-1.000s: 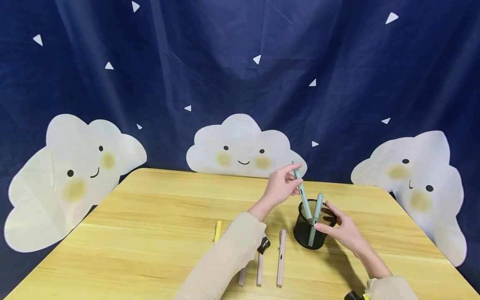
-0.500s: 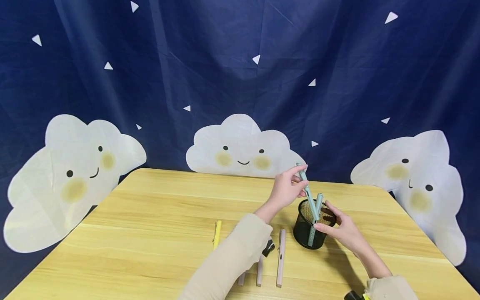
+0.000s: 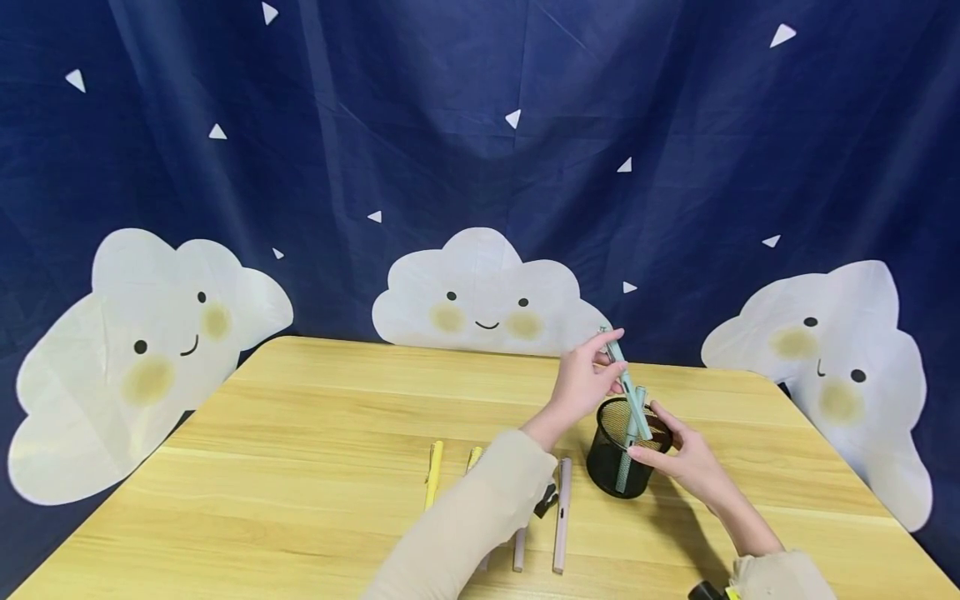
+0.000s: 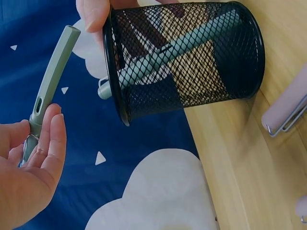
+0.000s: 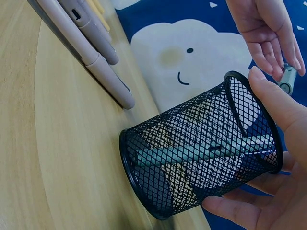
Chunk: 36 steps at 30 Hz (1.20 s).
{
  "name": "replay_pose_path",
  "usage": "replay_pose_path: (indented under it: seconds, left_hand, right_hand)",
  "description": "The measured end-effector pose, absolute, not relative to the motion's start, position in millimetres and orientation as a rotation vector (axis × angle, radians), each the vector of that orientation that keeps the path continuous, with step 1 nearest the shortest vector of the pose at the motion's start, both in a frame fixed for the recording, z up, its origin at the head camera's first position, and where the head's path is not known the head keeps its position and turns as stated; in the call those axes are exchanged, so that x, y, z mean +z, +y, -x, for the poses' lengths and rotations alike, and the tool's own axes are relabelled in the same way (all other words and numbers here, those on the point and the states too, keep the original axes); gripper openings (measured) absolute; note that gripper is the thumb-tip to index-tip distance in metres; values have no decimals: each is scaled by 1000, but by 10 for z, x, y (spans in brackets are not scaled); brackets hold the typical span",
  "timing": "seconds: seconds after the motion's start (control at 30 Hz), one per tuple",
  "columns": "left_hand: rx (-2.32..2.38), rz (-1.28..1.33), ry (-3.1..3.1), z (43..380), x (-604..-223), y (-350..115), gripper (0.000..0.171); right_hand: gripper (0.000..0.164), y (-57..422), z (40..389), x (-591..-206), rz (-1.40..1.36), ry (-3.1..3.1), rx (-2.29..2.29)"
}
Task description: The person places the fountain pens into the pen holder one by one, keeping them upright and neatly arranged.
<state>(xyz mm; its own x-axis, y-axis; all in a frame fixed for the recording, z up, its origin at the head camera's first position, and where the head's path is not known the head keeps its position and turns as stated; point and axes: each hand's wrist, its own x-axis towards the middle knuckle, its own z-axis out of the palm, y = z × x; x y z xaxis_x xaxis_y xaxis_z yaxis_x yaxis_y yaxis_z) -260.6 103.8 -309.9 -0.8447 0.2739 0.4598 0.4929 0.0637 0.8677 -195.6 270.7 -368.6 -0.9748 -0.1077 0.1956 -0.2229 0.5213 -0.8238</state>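
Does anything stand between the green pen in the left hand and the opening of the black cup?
Nothing visible stands between the held pen and the mouth of the cup. However, another green pen leans inside with its end poking out, and the right hand grips the cup near its top.

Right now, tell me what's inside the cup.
One green pen leans inside the cup, clip end sticking out. The second pen, in the left hand, is outside. No other pen shows in there, but the right hand hides part of it.
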Motion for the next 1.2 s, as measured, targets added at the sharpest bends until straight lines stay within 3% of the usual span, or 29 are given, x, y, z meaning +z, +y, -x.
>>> replay_pose_path:
  seconds: [1.2]
  left_hand:
    - [-1738,815,-2222,2534,-3243,1204,43]
  right_hand:
    - [77,2715,1963,-3682,-299,-2661,1383]
